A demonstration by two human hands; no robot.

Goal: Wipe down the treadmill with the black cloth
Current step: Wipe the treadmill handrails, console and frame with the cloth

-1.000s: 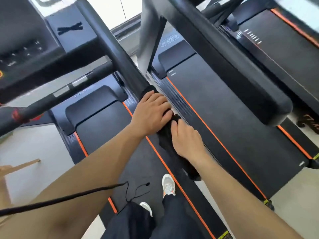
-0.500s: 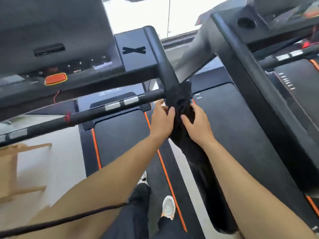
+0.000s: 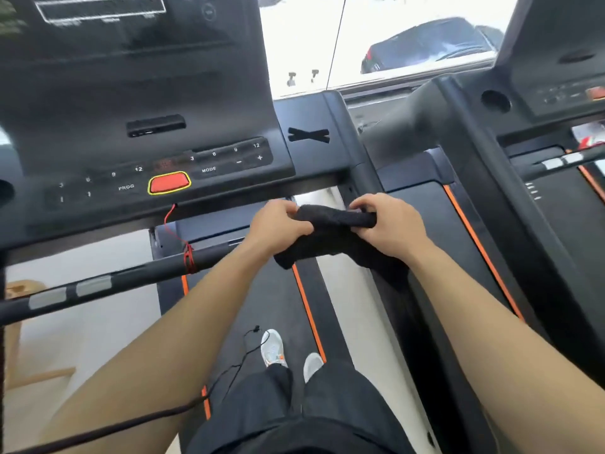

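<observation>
The black cloth point(image 3: 330, 239) is bunched between both hands, held in the air just below the treadmill console point(image 3: 137, 93), and hangs down to the right. My left hand point(image 3: 278, 226) grips its left end and my right hand point(image 3: 386, 224) grips its right end. The console carries a red stop button point(image 3: 169, 182) and number keys. The right side rail point(image 3: 357, 165) runs from the console corner down behind the cloth. A black front handlebar point(image 3: 108, 281) with silver sensor pads crosses at the lower left. The belt point(image 3: 258, 306) with orange edge stripes lies below, with my feet on it.
A second treadmill point(image 3: 510, 198) stands close on the right, its rail and console reaching into view. A red safety cord point(image 3: 185, 247) hangs from the console to the handlebar. A black cable point(image 3: 229, 378) dangles near my legs. A wooden stool point(image 3: 19, 290) sits at the left edge.
The hands and cloth have come up off the right side rail and now hold the cloth free in front of the console. The view has tilted up to the console.
</observation>
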